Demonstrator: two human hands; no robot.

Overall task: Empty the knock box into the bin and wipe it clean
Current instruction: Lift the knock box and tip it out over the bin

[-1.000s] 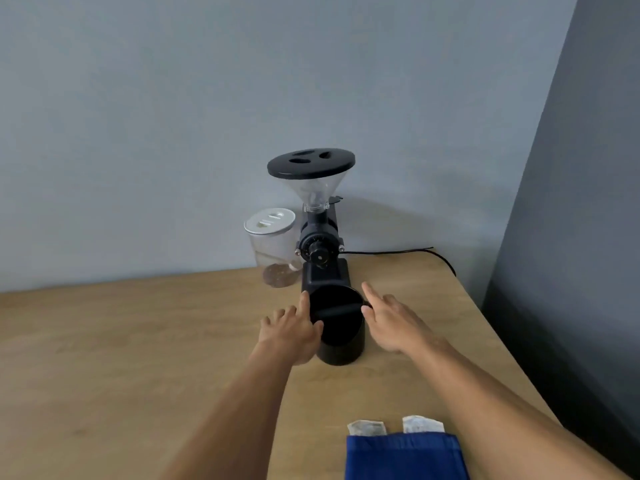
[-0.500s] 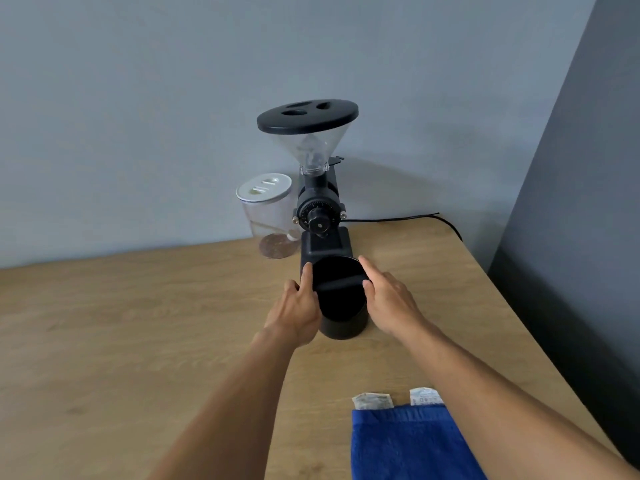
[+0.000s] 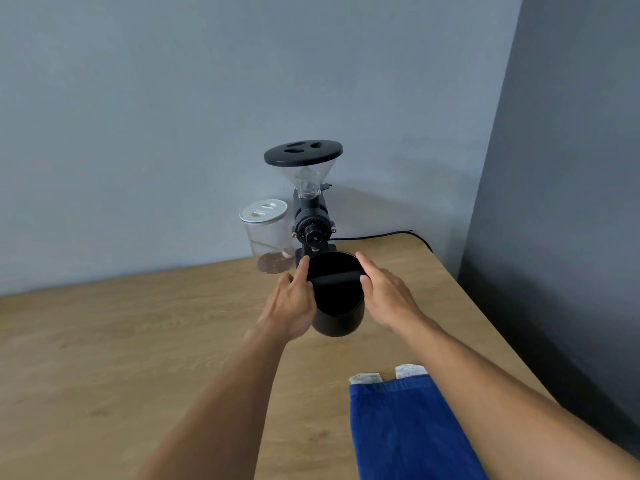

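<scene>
Knock box [image 3: 337,299], a black cylinder with a dark bar across its open mouth, sits between a person's two bare hands toward the far right corner of a pale wooden worktop [image 3: 121,341]. Its base looks to be at or just above the wood; which one cannot be told. The left hand [image 3: 294,303] presses against the box's left side, forefinger stretched up along the rim and the other fingers curved round the wall. The right hand [image 3: 386,292] lies against the right side, fingers extended and slightly spread, thumb tip touching the end of the bar. Together the hands clasp the box from both sides, though neither closes fully around it. What is inside the box is too dark to make out.

Just behind the box stands a black coffee grinder [image 3: 310,216] with a clear funnel-shaped hopper and a flat black lid. A black power cord [image 3: 391,234] runs from it toward the right edge of the worktop. Beside the grinder on its left is a clear canister [image 3: 268,237] with a white lid and a shallow layer of brown material at the bottom. Near the front edge, on the right, lies a blue cloth [image 3: 405,431] with two white tags [image 3: 388,374] at its far end; the right forearm passes over it.
</scene>
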